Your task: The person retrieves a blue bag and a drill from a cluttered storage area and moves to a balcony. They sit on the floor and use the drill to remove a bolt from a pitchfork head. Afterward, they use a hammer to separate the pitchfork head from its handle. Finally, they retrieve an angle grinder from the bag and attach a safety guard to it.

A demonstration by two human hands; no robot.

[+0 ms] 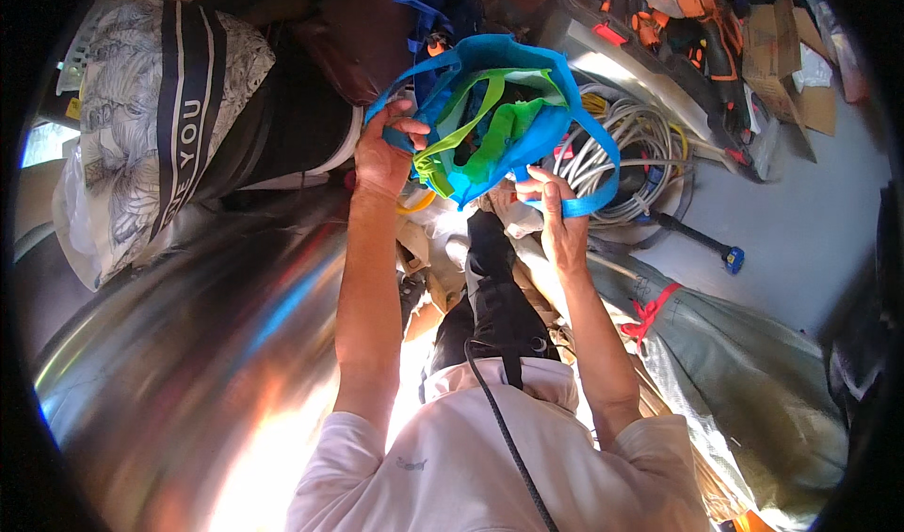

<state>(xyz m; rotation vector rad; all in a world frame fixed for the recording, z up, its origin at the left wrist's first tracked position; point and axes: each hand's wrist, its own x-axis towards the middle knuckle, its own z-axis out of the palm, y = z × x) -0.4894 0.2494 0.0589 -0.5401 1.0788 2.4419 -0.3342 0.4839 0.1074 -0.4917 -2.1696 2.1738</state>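
A blue tote bag (551,146) hangs in front of me with its mouth spread open. Inside it lies a bright green bag (516,129) with a lighter green strap; what lies deeper in it is dark and hard to make out. At the bag's left side, my left hand (381,160) is closed round a blue handle, fingers curled. My right hand (559,219) pinches the other blue handle between thumb and fingers, and the strap loops out to the right of it.
Right of the bag lies a coil of grey cable (650,141), near a black-handled tool (702,241) with a blue end. Orange-and-black power tools (720,42) and a cardboard box (789,66) stand far right. A patterned bag (118,99) is left, a red-tied greenish sack (744,372) right.
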